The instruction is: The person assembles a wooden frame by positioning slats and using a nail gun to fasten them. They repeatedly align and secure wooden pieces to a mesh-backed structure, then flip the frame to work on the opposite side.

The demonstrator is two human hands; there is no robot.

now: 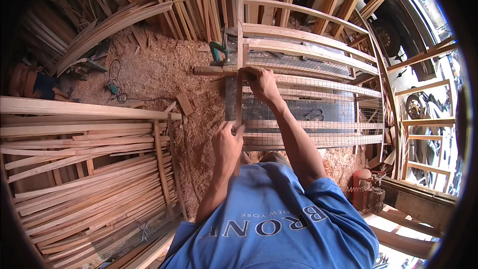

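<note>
A thin wooden strip (238, 100) runs along the left end of a slatted wooden frame (303, 30). Wire mesh (298, 105) covers the frame's nearer part. My left hand (228, 138) is closed on the strip near its lower end, thumb and fingers pinching it. Farther up, my right hand (261, 84) is bent over the strip at the frame's left edge, fingers curled and partly hidden. Just left of it lies a rounded wooden piece (214, 70), with a green tool like a clamp (218, 52) beyond. Dark-handled pliers or cutters (314, 114) show at the mesh.
Stacked wooden slats (94, 179) fill the left side. Wood shavings (149, 60) cover the floor, where a corded green power tool (112, 88) lies. Upright boards (199, 5) lean at the back. A red tank (361, 184) stands at the right, near another wooden frame (428, 122).
</note>
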